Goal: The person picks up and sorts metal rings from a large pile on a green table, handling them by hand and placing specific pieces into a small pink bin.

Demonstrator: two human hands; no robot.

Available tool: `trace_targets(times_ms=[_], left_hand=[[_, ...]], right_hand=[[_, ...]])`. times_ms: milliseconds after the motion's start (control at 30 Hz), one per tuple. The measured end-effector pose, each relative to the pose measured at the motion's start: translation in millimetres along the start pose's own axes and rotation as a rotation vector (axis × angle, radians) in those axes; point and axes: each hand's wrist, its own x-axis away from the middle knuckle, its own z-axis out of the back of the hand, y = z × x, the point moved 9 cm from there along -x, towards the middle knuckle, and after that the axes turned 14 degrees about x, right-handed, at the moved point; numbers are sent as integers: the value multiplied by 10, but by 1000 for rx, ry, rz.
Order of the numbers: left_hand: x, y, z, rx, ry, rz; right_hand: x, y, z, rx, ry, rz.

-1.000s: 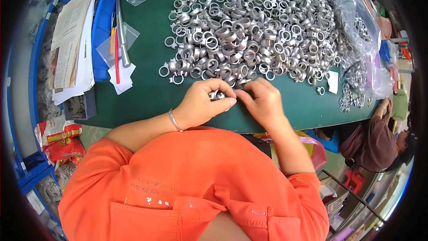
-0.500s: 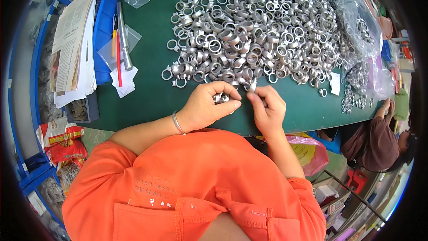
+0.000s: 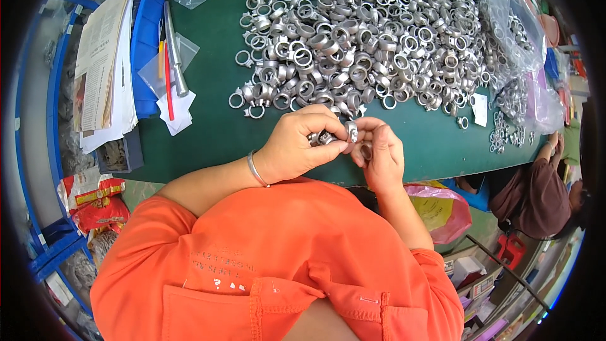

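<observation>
1. Metal rings [image 3: 369, 41] lie in a broad grey heap from the upper middle to the upper right of the frame, on the green desk [image 3: 211, 88]; a few more are in our hands at the centre.
2. Our left hand [image 3: 287, 142] is curled round a small clutch of rings [image 3: 326, 137], thumb and fingers drawn in narrow. One upright ring [image 3: 351, 131] stands at its fingertips, facing the other hand; we cannot tell whether both hands bear it.
3. Our right hand [image 3: 386, 155] is half curled, with a second ring [image 3: 366, 150] between its thumb and fingers.
4. We judge each ring light enough for a fingertip pinch, and several together manageable in one palm. The metal looks stiff and unlikely to bend or break under finger pressure.
5. The curved outer band looks smooth, so it could roll or slip. We would pinch across its two rims, or put a fingertip through the hole; the small lug on many rings should stop it turning.
6. Within the heap, overlapping rings and lugs may catch on each other, so the looser ones along its lower edge should lift more cleanly.
</observation>
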Motion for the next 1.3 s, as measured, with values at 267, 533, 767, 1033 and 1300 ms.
trace_targets(times_ms=[267,533,767,1033,1300], left_hand=[[71,-94,137,49,145,114],[145,-283,101,246,147,392],[166,-309,199,294,208,453],[45,18,143,41,75,37],[41,195,46,-159,15,-170]], right_hand=[[-17,-171,40,-299,-55,226],[-313,-260,178,886,296,127],[-125,-548,-186,895,35,558],[-97,-180,85,102,209,24],[-58,-48,-89,172,-42,-33]])
